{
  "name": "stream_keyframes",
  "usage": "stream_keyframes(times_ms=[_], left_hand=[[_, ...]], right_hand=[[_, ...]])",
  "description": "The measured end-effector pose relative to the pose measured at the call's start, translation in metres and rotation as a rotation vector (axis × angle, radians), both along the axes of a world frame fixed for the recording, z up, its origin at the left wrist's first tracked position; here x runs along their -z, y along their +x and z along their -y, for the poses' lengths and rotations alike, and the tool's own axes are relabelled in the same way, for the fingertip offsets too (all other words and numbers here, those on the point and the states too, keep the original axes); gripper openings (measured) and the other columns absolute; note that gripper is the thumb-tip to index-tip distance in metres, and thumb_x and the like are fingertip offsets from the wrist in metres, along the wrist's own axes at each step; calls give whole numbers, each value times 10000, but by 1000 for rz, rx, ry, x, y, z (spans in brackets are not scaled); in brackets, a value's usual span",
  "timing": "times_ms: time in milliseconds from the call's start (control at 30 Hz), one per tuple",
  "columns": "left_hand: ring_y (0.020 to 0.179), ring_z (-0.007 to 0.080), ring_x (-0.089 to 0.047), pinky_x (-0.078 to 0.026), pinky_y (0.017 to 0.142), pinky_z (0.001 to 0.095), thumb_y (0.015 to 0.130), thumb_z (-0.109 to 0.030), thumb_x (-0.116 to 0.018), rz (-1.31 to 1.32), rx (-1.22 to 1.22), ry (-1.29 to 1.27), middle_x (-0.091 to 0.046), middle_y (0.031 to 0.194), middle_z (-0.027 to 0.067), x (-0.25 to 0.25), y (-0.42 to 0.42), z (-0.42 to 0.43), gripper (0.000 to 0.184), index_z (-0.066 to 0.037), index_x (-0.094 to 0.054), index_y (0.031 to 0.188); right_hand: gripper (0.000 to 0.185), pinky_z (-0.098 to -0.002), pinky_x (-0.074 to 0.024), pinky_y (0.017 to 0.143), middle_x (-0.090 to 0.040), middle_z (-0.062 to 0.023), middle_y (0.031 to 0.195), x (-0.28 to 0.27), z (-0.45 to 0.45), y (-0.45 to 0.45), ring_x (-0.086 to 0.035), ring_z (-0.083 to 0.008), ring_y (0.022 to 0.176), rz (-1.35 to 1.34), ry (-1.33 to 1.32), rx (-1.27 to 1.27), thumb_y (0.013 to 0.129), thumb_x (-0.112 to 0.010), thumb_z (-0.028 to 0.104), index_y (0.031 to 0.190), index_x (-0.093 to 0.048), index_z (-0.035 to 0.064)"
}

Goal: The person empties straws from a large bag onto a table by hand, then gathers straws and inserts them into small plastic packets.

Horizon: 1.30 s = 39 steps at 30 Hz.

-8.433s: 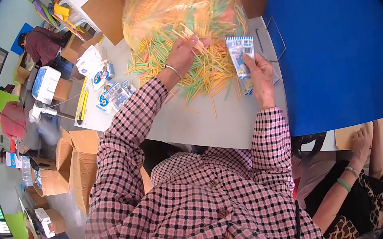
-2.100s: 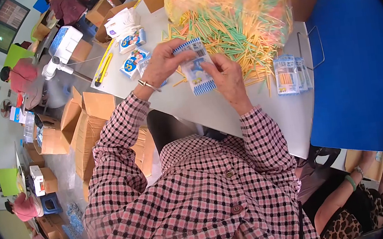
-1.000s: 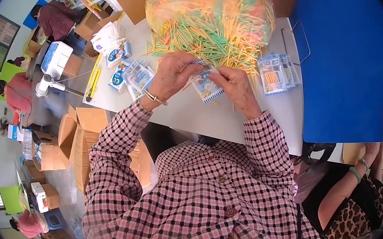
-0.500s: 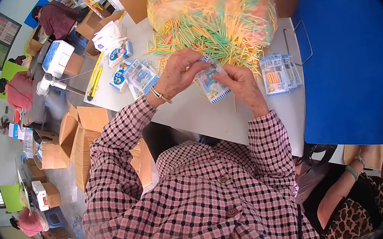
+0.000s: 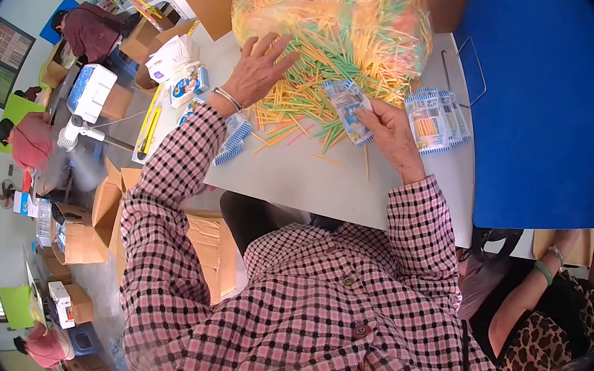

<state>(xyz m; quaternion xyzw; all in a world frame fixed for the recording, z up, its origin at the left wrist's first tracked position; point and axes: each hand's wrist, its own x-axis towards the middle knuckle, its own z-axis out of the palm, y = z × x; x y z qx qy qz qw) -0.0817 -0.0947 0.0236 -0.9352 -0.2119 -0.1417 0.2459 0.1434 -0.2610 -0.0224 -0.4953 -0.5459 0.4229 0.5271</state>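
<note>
My right hand (image 5: 393, 135) pinches a small clear plastic packet (image 5: 349, 111) with blue-striped ends, held upright above the table. Whether anything is inside that packet, I cannot tell. Spread fingers mark my left hand (image 5: 258, 70), which holds nothing and hovers at the left edge of a heap of thin yellow, orange and green sticks (image 5: 331, 70). Behind the heap bulges a big clear bag (image 5: 334, 3) full of the same sticks. More blue-striped packets (image 5: 236, 139) lie partly hidden under my left forearm. To the right, overlapping packets (image 5: 426, 123) with sticks showing lie on the table.
Blue-and-white boxes (image 5: 188, 86) and a yellow cutter (image 5: 149, 129) lie on the white table (image 5: 296, 174) at left. A blue surface (image 5: 545, 95) adjoins it on the right. Cardboard boxes (image 5: 88, 233) stand on the floor. Another person's arm (image 5: 526, 298) shows at lower right.
My left hand has let go of the packet and moved up and left to the stick heap, its fingers opening. The packet stays in my right hand, which has shifted slightly right.
</note>
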Motion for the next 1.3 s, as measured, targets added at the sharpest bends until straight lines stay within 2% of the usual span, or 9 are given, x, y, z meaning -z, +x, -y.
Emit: stream_keyframes(times_ms=[100,267,533,800,933,1033,1067,1167,1300], left_hand=[[1201,282,-338,-285,965,462,779,-157,-566,-128,60,71,-364,1310,90,10,6,-15,440,-109,-453,1202],[1197,261,-354,-277,993,432,797,-122,-540,-184,56,80,-404,1281,88,17,17,-22,352,-73,-475,1139],[1171,264,-385,-298,987,392,788,-61,-497,-58,73,-55,-445,1217,112,24,15,-26,319,-34,-480,1105],[1155,297,-400,-317,959,401,735,-7,-545,153,150,-218,-455,1193,130,36,11,-25,339,-28,-498,1070],[1078,313,-459,-367,895,394,743,2,-569,330,155,-248,-507,1107,140,37,11,-12,299,-21,-507,1034],[875,267,-547,-421,780,338,827,-55,-544,551,55,-408,-573,921,132,37,12,-5,167,-15,-510,985],[875,267,-547,-421,780,338,827,-55,-544,552,55,-406,-573,921,132,35,11,-2,167,-15,-510,985],[699,268,-546,-419,644,331,856,-161,-549,561,-213,-834,-578,763,130,25,10,3,171,-1,-505,900],[597,187,-516,-397,539,314,857,-179,-557,642,-211,-899,-581,696,96,24,7,0,187,3,-517,843]], right_hand=[[202,-176,-407,618,-567,34,785,4,-1,-1,-474,-14,696,-32,-34,16,891,-523,112,1009,-597,-34],[213,-175,-415,631,-579,30,802,-11,3,-4,-485,-14,711,-70,-109,21,893,-524,124,1020,-599,-29],[221,-183,-420,644,-590,25,813,-6,1,-2,-493,-18,718,-132,-94,33,889,-533,143,1018,-608,-20],[237,-184,-430,651,-614,6,835,0,-3,-4,-522,-26,731,-194,-73,49,882,-548,161,1020,-615,-19],[251,-185,-437,644,-623,-2,838,0,-2,-4,-534,-31,722,-213,-59,53,877,-557,168,1029,-615,-23],[256,-183,-440,640,-624,-4,835,0,-3,-3,-537,-32,711,-211,-135,36,871,-567,173,1031,-617,-21],[256,-183,-440,640,-624,-4,835,0,-3,-3,-537,-32,711,-211,-134,35,871,-567,173,1031,-617,-21],[261,-180,-443,646,-630,-9,843,4,-4,-2,-545,-34,716,-181,-126,14,867,-574,177,1032,-617,-20],[264,-177,-446,644,-635,-15,844,-3,-2,-7,-553,-37,717,-252,-113,34,862,-584,182,1026,-617,-22]])
